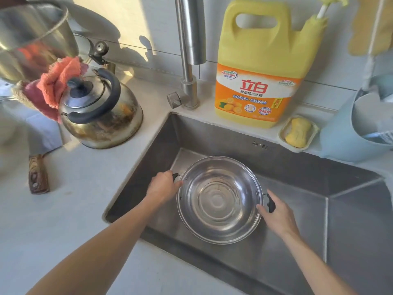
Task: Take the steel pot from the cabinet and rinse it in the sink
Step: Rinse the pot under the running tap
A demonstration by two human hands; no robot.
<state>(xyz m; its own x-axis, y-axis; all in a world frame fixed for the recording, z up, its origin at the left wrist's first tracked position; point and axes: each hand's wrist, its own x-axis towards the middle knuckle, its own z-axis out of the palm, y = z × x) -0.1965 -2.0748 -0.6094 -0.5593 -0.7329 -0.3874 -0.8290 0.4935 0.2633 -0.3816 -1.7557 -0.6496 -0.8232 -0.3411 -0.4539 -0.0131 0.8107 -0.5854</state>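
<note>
The steel pot [220, 200] sits down inside the sink [297, 171], mouth up and bare inside, held by both of its black side handles. The left hand [163, 186] has its grip closed around the handle on the pot's left rim, and the right hand [277, 213] grips the handle on the opposite rim, fingers curled under it. The tap [189, 50] rises from the back ledge, its spout above and behind the pot, no water visible. On the surface to the left stands a stained kettle [102, 111] with an orange cloth [56, 81] bunched just behind it, well apart from the pot. Along the ledge behind the sink are a big yellow detergent jug [259, 67], a soap bar in its dish [297, 133] and a pale blue basket [348, 135]. A wooden knife handle [38, 174] lies on the surface at the far left.
</note>
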